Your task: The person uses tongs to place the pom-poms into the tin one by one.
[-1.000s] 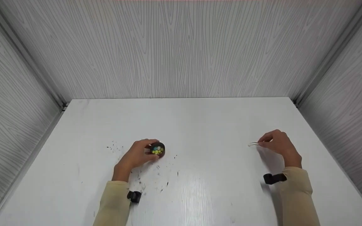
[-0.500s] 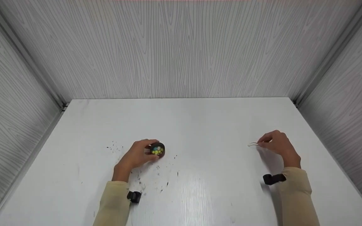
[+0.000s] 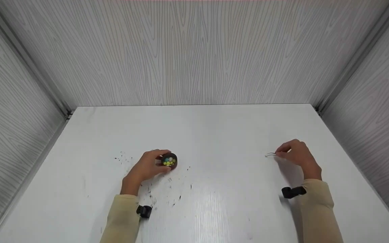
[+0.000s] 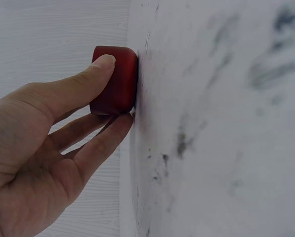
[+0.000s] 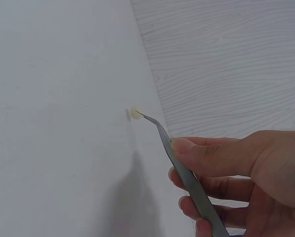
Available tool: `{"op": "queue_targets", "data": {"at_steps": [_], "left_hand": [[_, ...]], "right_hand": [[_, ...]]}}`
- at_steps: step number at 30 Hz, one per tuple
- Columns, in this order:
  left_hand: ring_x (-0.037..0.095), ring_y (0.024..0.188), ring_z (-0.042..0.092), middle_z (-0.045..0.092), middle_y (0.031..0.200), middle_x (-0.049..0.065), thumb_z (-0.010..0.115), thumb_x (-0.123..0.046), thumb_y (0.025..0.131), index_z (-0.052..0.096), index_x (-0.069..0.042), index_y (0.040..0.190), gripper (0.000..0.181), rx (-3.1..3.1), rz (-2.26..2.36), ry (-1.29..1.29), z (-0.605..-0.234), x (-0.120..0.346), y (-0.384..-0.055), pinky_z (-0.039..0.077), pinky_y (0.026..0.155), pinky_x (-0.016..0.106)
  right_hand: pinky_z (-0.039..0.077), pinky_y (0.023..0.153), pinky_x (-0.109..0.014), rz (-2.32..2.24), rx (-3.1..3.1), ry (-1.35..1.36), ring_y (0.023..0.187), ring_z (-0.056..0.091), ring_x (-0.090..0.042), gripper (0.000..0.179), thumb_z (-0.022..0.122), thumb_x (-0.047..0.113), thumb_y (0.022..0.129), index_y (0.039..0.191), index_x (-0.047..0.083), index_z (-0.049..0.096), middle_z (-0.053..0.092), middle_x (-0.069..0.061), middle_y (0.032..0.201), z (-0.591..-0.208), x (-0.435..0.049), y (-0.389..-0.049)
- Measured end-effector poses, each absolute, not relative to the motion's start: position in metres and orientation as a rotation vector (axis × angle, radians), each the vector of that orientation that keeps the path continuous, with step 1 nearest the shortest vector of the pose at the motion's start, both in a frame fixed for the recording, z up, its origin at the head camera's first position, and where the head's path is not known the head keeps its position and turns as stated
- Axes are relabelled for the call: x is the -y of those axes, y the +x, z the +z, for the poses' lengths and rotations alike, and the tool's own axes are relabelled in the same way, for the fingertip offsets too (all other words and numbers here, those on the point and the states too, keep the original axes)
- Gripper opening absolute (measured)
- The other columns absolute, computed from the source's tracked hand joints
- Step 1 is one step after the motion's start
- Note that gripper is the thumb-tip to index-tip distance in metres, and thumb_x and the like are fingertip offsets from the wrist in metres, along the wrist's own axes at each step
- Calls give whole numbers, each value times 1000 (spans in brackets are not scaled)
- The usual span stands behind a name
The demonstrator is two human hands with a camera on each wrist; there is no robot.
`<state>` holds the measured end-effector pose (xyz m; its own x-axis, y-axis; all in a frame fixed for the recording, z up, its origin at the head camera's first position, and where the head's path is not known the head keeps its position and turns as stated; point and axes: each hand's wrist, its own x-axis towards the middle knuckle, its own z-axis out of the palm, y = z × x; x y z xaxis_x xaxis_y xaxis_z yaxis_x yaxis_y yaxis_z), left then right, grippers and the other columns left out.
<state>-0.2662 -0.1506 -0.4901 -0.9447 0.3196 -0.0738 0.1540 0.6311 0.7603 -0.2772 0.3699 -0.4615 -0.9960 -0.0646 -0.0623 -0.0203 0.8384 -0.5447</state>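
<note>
My left hand (image 3: 149, 165) grips a small dark red cup (image 4: 115, 81) between thumb and fingers. The cup stands on the table, and in the head view its mouth shows several yellow, blue and pale beads (image 3: 169, 162). Off to the right, my right hand (image 3: 297, 156) holds grey tweezers (image 5: 189, 180) with bent tips, thumb on one side and fingers on the other. A pale yellow bead (image 5: 136, 113) sits at the tweezer tips, with a small shadow beside it on the white surface. Whether it touches the table I cannot tell.
The white table (image 3: 214, 135) carries dark specks and smudges (image 3: 150, 195) around the left hand. Wood-grain panels close off the back (image 3: 194, 54) and both sides. Each sleeve bears a small black wrist camera (image 3: 144, 211).
My right hand has shifted very slightly to the left with the tweezers. The left hand and the cup have stayed in place.
</note>
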Motion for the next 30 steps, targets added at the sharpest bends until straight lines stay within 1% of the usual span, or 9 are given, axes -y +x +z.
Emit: {"op": "queue_targets", "data": {"at_steps": [3,6,14,17,25,30], "left_hand": [[38,134,59,58,149,16,78,-10,92,57,-11,148,60,-2650,1207,391,-490,150,-266,47,113,56],[39,134,58,58,149,17,78,-10,92,56,-10,148,60,-2650,1207,395,-489,150,-266,47,113,56],[38,134,59,60,146,16,78,-11,92,57,-12,147,59,-2655,1205,392,-489,149,-266,46,113,57],[38,134,59,60,146,16,79,-11,91,58,-12,146,59,-2655,1211,395,-489,150,-265,46,113,57],[39,136,57,58,149,16,78,-12,92,57,-13,148,60,-2652,1210,367,-489,149,-266,45,114,58],[37,135,58,56,151,16,78,-11,92,56,-13,148,60,-2650,1207,354,-490,150,-266,46,114,57]], "right_hand": [[48,72,-28,-869,-2937,-78,98,64,-33,17,70,11,97,107,0,79,73,-22,109,-461,-370,-277],[49,72,-29,-875,-2951,-110,97,65,-32,16,70,11,97,106,1,79,75,-22,109,-461,-369,-277],[50,68,-27,-894,-2973,-148,85,65,-20,14,71,11,97,103,3,81,77,-20,106,-459,-365,-277],[50,70,-27,-900,-2983,-178,84,65,-18,14,71,11,96,102,4,81,78,-19,105,-457,-361,-277],[52,75,-31,-917,-3000,-242,90,68,-22,12,73,11,96,100,6,82,79,-16,103,-453,-351,-277],[52,78,-33,-940,-2991,-274,92,69,-25,11,73,11,96,99,6,83,79,-16,103,-452,-345,-277]]}}
